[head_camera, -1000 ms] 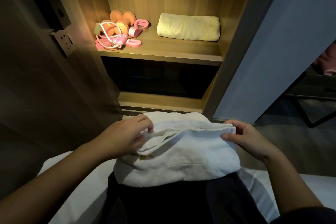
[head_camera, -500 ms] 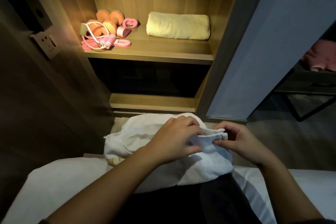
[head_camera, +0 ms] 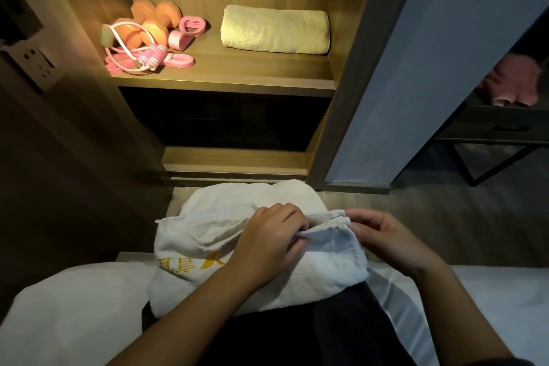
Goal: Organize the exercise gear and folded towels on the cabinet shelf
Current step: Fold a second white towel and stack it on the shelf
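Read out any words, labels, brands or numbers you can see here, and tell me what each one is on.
Yellow embroidery on the white towel: characters and an emblem, seen upside down and partly covered by the left hand; too unclear to read.
Yellow towel, orange dumbbells, jump rope, wall socket: no text visible.

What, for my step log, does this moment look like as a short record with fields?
left grip: pinches the white towel at its top edge
right grip: pinches the same towel's corner
white towel: on the person's lap, partly folded, not yet shelved
shelf: lit; dumbbells and rope at left, yellow towel folded at right
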